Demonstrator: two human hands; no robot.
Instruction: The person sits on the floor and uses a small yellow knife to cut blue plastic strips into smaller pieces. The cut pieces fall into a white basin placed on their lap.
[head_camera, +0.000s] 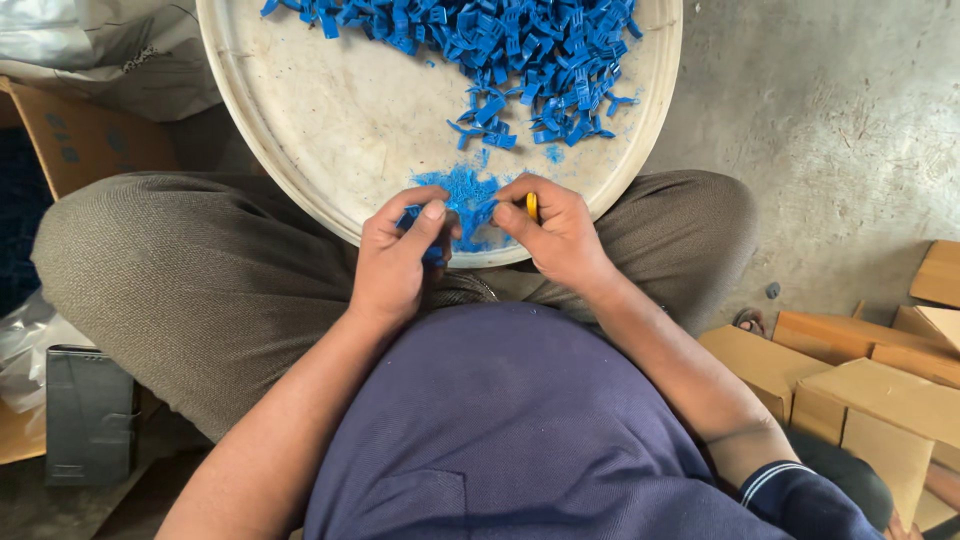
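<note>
Blue plastic piece (412, 216) sits pinched in the left hand (395, 262), over the near rim of the round pale tray (300, 110); thumb and fingers (432, 212) closed on it, piece mostly hidden by the grip; right hand (555, 235) just beside, its fingers closed around a small yellow tool (532, 206), tip pointing toward the left hand; both hands nearly touching above a patch of fine blue shavings (465, 195) on the tray; tray rests across the person's lap, on the grey-trousered knees (190, 270); a heap of blue plastic pieces (500, 45) fills the far side of the tray, a few strays (485, 125) trailing toward the shavings; bare tray surface on the left; person sits cross-legged on a concrete floor (830, 120); folded cardboard boxes (860, 385) stacked at the right, near the right elbow; open cardboard carton (85, 140) at the left, a small black box (88, 415) below it, well apart from the hands.
</note>
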